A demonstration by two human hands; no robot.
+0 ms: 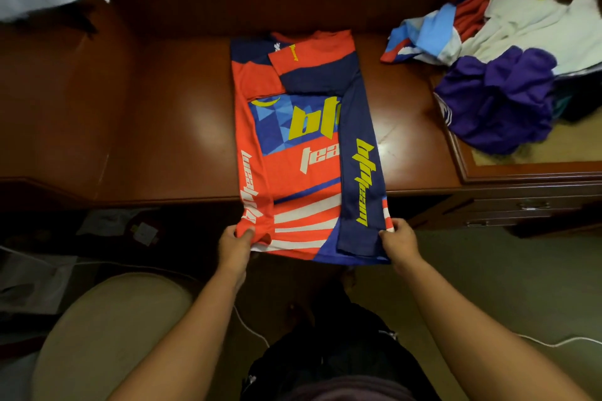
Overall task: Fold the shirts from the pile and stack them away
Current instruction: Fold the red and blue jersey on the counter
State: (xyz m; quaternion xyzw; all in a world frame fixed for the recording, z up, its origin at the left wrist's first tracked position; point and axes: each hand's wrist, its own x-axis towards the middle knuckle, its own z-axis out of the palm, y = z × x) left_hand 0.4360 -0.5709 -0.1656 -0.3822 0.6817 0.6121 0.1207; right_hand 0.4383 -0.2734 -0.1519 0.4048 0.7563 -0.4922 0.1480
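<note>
Shirt in hand: a red and navy jersey (pixel 303 140) lies lengthwise on the brown surface (pixel 182 127), collar end far from the hands, hem end hanging off the near edge.
Folds so far: both long sleeves are laid inward along the body, the navy one on the right-hand side, the red one on the left; the jersey is already a narrow strip.
Left grip: the left hand (pixel 234 246) pinches the near left hem corner, thumb on top of the cloth.
Right grip: the right hand (pixel 402 242) pinches the near right hem corner together with the navy sleeve's cuff.
Step judged: the side folds look finished; the hem end appears ready to be carried away from the hands toward the collar.
Pile: a heap of loose shirts (pixel 501 68), white, purple, light blue and red, sits ahead and to the right of the right hand, well apart from it.
Stack: no folded stack shows anywhere in view.
Progress: early, by my reading; one jersey partly folded, several left in the heap, nothing visibly put away.
Left to do: finish the crosswise folds, set this jersey aside, then work through the heap.
</note>
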